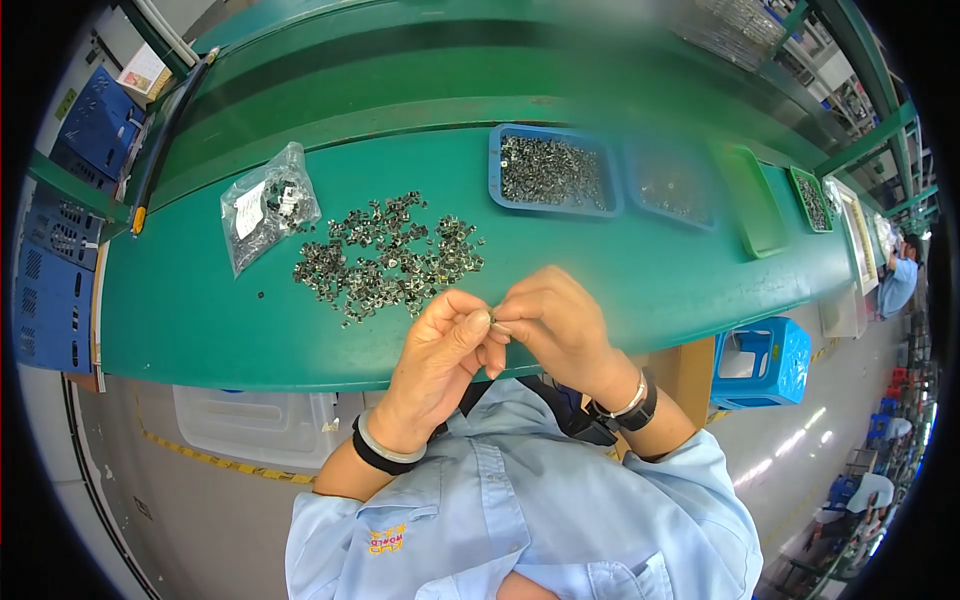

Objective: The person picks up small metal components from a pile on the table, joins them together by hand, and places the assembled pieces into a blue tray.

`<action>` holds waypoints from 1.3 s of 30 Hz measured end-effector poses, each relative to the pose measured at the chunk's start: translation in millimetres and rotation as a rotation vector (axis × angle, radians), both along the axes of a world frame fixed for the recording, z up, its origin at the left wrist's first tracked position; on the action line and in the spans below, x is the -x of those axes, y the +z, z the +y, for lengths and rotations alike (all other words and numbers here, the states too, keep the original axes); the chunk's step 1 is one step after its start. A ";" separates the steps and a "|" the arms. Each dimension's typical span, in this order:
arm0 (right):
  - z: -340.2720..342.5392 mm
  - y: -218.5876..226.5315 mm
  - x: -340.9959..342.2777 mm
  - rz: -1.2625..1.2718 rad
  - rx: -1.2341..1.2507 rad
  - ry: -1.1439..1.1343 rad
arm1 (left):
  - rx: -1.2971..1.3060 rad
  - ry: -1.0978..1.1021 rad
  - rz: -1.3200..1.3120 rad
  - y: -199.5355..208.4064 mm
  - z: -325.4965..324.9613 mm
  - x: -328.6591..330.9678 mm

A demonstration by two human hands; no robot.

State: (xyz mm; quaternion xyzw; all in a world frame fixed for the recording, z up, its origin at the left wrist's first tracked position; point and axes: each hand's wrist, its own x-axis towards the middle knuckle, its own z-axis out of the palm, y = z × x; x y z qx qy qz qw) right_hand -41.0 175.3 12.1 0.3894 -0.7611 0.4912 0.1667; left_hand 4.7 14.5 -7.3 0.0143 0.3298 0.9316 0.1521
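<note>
My left hand (pixel 437 357) and my right hand (pixel 560 322) meet just over the near edge of the green table. Their fingertips are pinched together on a small metal part (pixel 493 320), mostly covered by the fingers, so its exact shape does not show. Just beyond my left hand, a loose pile of small silvery and dark metal parts (pixel 385 265) spreads over the tabletop. Left of the pile lies a clear plastic bag (pixel 241 217) with a white label and more such parts inside, its opening toward the pile.
A blue tray (pixel 494 180) full of small metal pieces stands at the back. Right of it are a blurred bluish tray (pixel 690 222), a green tray (pixel 757 200) and a small green tray (pixel 801 196) of parts. A blue stool (pixel 786 362) stands on the floor at right.
</note>
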 end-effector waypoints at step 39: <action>-8.5 -9.8 -6.8 -0.114 0.196 0.080 | -0.092 -0.067 -0.075 14.1 -6.1 -3.1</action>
